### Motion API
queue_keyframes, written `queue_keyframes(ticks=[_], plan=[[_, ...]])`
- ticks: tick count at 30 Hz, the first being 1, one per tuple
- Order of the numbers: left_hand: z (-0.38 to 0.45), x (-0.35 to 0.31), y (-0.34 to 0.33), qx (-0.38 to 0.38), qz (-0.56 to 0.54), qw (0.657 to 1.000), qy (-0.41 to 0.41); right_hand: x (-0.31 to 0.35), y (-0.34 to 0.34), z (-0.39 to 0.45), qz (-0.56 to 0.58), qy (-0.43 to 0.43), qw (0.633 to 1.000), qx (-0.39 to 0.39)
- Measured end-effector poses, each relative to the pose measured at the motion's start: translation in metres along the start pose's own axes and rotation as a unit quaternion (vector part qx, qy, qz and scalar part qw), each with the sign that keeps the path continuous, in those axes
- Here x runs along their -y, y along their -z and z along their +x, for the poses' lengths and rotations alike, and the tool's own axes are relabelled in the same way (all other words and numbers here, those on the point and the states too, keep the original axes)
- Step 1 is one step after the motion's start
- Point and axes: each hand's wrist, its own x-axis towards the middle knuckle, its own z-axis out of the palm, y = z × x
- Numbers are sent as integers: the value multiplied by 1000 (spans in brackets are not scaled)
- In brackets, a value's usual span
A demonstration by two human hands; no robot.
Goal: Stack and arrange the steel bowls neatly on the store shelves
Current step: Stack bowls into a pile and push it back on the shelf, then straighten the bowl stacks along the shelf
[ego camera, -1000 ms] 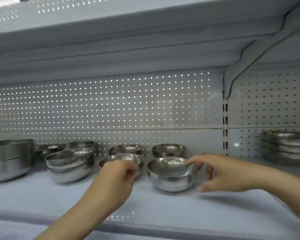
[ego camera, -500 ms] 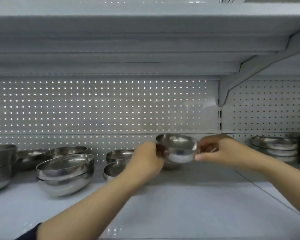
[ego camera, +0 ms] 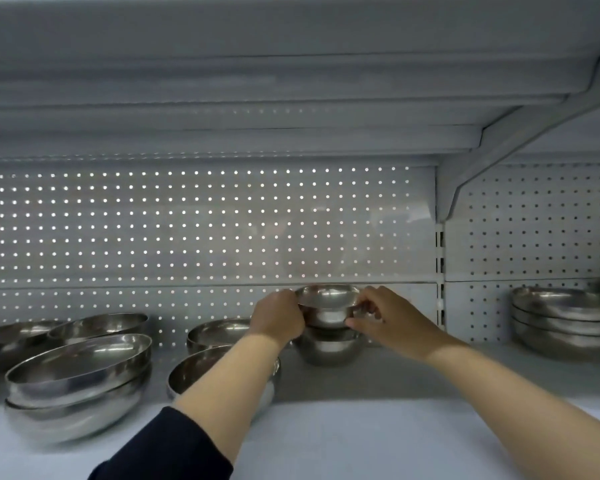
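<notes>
Steel bowl (ego camera: 327, 301) gripped by left hand (ego camera: 278, 318) and right hand (ego camera: 388, 318) — above another bowl (ego camera: 328, 348), no labels

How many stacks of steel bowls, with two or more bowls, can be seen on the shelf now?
3: front left stack; back middle stack, its top bowl held by left hand and right hand; far right stack. Blurred bowls at the left edge may hide more.

Both hands, left hand (ego camera: 279, 318) and right hand (ego camera: 388, 320), hold a small bowl (ego camera: 328, 301) right above another bowl (ego camera: 328, 349) at the shelf (ego camera: 361, 438) back. At 9 o'clock sit more bowls (ego camera: 78, 379). At 3 o'clock sits a bowl stack (ego camera: 563, 320).
</notes>
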Motion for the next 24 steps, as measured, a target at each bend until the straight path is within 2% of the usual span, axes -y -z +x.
queue_keyframes(ticks=[11, 24], plan=[[-7, 6, -3, 45, 47, 998, 14, -7, -10, -5, -4, -21, 999, 41], [-8, 5, 2, 62, 36, 997, 8, -8, -12, -7, -30, -45, 996, 66]])
